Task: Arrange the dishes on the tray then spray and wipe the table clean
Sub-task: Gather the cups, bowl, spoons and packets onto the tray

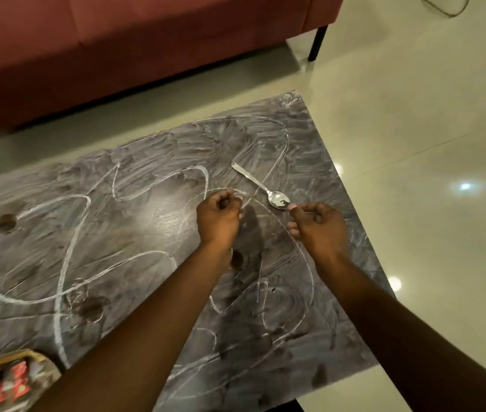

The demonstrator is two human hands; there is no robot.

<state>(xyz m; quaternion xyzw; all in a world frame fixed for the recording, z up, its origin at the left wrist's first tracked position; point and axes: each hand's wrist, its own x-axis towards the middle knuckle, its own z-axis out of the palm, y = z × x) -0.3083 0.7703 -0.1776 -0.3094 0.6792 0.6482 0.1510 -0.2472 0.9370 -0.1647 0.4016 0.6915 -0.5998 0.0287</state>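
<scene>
A clear glass plate (268, 242) hovers over the right part of the dark table (102, 233); only its faint round rim shows. My left hand (219, 217) pinches the rim on the left, fingers curled. On the far right of the rim, my right hand (317, 224) pinches it the same way. A metal spoon (261, 185) lies just beyond the hands, its bowl close to my right thumb; whether it rests on the plate or on the table is unclear. The tabletop is smeared with white streaks and a few brown stains.
A tray (39, 361) holding red-wrapped items sits at the table's near left corner. A red sofa (146, 49) stands beyond the table's far edge. Pale glossy floor (414, 144) lies to the right of the table.
</scene>
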